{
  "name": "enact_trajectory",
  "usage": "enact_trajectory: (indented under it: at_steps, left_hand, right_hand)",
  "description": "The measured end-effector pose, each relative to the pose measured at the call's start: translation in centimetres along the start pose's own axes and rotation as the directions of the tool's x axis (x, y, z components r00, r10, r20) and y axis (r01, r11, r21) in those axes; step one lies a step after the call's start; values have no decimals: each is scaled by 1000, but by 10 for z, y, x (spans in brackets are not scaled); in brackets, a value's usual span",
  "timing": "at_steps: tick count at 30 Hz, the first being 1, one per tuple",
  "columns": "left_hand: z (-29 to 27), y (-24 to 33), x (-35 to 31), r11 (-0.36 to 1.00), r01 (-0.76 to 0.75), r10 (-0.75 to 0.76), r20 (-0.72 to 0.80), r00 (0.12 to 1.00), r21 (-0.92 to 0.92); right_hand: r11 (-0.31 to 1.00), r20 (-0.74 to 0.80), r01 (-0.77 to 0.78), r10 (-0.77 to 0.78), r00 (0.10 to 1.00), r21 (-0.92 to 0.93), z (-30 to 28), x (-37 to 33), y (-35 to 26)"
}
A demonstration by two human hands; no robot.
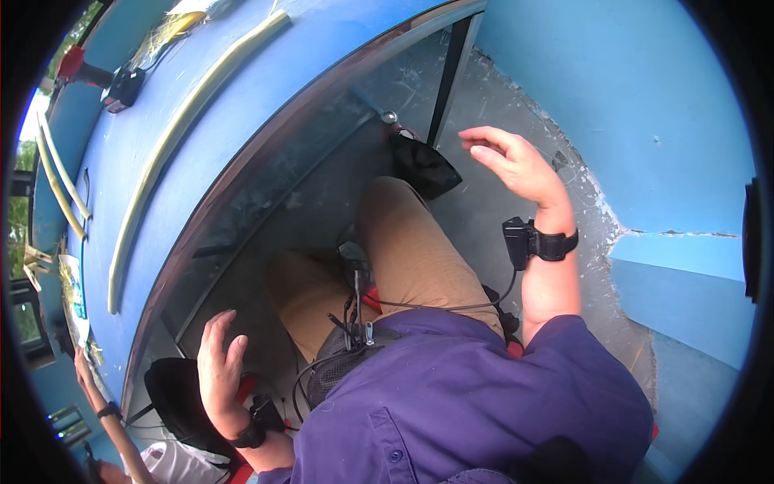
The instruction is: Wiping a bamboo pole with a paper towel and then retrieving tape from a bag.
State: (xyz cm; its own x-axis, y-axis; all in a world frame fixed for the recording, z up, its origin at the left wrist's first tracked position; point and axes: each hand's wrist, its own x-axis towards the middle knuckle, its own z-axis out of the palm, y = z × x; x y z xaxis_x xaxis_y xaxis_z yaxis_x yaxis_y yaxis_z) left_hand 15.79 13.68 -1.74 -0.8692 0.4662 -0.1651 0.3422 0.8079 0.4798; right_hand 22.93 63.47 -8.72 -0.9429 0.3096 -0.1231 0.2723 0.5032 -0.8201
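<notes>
Nearest to us was our own purple shirt [476, 403], with a grey mesh pouch [343, 359] and a tangle of black cables [355, 310] lying at the chest. Our tan trousers [411, 250] ran forward from there, and one black shoe [423, 165] rested on the grey floor [492, 202] further out.

Our left hand [219, 367] hung low at the left, palm turned away from us, its fingers [211, 332] straight and close together, holding nothing. A black wrist strap [256, 423] sat on that wrist. The hand hovered just above a black bag [173, 399] and close to the dark underside of the blue table [242, 105]; we could not tell whether it touched either of them.

Our right hand [520, 165] was raised higher and further out, above the floor, its fingers [484, 141] loosely curled and slightly parted, empty. A black band with a small black box [536, 242] was strapped to that wrist, and a cable ran from it back to the chest.

Beyond the left hand, at the lower left edge, another person's arm [101, 403] with a dark wristband reached along the table's side.

Further still, the blue tabletop curved across the upper left, carrying pale yellow strips [161, 153] and a small black device [122, 87]. A blue wall [645, 105] with chipped paint at its base closed the right side.
</notes>
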Motion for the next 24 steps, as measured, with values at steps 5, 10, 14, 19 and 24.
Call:
enact_trajectory:
  at_steps: [5,10,14,19,24]
  left_hand:
    - [-13,6,4,926,-28,68,95,993,-376]
    - [25,-33,29,815,23,73,-141,987,579]
    - [21,-12,37,931,42,-124,-206,971,-362]
    - [25,5,39,859,42,-131,-140,981,-510]
    - [29,6,40,878,-32,-70,-193,979,-478]
  right_hand:
    - [609,140,109,-347,927,785,-9,-9,19]
    - [913,35,-316,318,948,258,60,34,112]
    - [228,189,-217,139,972,949,54,0,91]
    - [62,152,-155,43,987,986,52,2,89]
    - [64,146,-150,65,987,987,48,-6,90]
